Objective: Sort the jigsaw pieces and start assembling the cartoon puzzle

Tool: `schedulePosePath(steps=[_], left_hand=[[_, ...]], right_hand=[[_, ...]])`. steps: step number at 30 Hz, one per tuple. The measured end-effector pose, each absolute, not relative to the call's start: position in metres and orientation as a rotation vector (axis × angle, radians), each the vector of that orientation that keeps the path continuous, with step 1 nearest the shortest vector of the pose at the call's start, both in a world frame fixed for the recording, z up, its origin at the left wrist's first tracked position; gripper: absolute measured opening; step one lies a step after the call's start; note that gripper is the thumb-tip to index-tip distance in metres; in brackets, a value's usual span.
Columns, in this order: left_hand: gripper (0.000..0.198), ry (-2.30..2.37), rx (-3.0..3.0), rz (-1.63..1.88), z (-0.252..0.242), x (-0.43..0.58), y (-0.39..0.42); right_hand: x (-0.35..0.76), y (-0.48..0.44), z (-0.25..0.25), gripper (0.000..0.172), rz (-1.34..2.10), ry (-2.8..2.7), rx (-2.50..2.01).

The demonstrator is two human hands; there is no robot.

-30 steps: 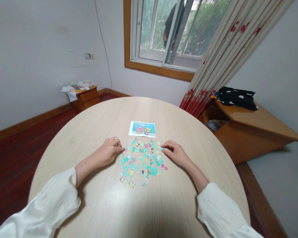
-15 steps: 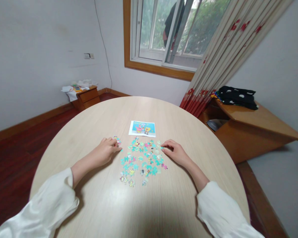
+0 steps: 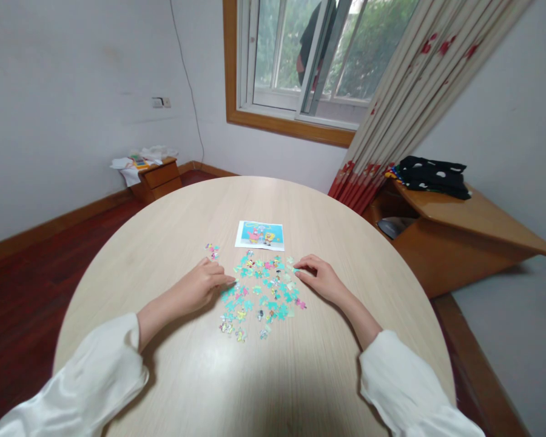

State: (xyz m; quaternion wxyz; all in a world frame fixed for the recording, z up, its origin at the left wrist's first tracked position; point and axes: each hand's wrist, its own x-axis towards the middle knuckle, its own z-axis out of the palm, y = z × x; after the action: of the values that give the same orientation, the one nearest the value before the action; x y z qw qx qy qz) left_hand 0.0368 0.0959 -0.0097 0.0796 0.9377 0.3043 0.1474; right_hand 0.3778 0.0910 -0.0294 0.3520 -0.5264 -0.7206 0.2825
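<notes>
Loose jigsaw pieces [image 3: 255,290], mostly teal with some yellow, pink and pale ones, lie scattered in the middle of the round table [image 3: 264,388]. My left hand [image 3: 204,283] rests at the left edge of the spread, its index finger stretched out to the pieces and nothing visible in its grasp. A small pink and multicoloured cluster of pieces [image 3: 213,250] lies just beyond that hand. My right hand [image 3: 318,276] is at the right edge, thumb and fingers slightly apart, fingertips by pale and teal pieces. Behind the spread lies a cartoon picture card [image 3: 260,235].
A wooden cabinet [image 3: 473,237] with folded black cloth [image 3: 434,176] stands at the right. A low drawer unit [image 3: 161,177] with papers and bags is at the back left. The curtain [image 3: 391,115] hangs by the window, and a dark figure shows outside.
My left hand has moved right and slightly toward me, away from the small cluster, which is now uncovered. Its index finger now reaches the main spread. My right hand has stayed nearly still.
</notes>
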Motion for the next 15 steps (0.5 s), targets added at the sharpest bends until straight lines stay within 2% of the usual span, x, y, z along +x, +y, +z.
schedulePosePath(steps=[6, 15], left_hand=[[0.042, 0.926, 2.831, 0.314, -0.0122, 0.0437, 0.0915], [0.044, 0.902, 2.818, 0.350, -0.0191, 0.0419, 0.0941]], right_hand=[[0.3769, 0.0912, -0.0302, 0.011, 0.715, -1.865, -1.353], [0.3765, 0.0909, -0.0289, 0.010, 0.699, -1.871, -1.366]])
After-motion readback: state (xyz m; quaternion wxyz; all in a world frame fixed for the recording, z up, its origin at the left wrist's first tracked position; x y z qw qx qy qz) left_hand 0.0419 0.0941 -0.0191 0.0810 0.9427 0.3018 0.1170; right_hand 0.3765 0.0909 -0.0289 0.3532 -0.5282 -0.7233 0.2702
